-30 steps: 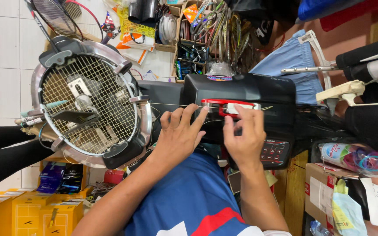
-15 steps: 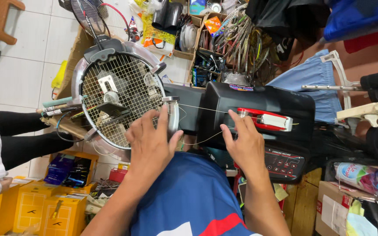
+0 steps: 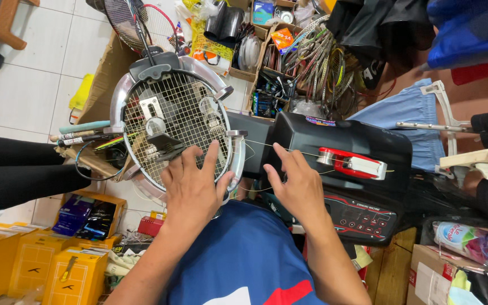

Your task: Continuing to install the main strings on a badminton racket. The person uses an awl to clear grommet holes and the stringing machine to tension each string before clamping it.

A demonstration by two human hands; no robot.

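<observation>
A badminton racket (image 3: 179, 121) is clamped flat in a round stringing machine cradle (image 3: 121, 101). My left hand (image 3: 192, 189) lies on the lower part of its string bed with fingers spread. My right hand (image 3: 290, 182) is just right of the frame, in front of the black machine body (image 3: 362, 138), its fingertips pinching a thin string (image 3: 257, 142). That string runs from the racket's edge to the red tension head (image 3: 350, 164). A control panel with buttons (image 3: 362, 217) sits below the head.
Another person's black-clad limbs (image 3: 24, 169) reach in from the left. Yellow boxes (image 3: 35, 265) are stacked at bottom left. Cartons with a bundle of old rackets (image 3: 317, 62) stand behind the machine. Blue cloth (image 3: 408, 107) and a white rack (image 3: 453, 121) are at right.
Both hands have moved left, away from the red tension head and toward the racket. The left hand now rests on the string bed. The view has shifted too.
</observation>
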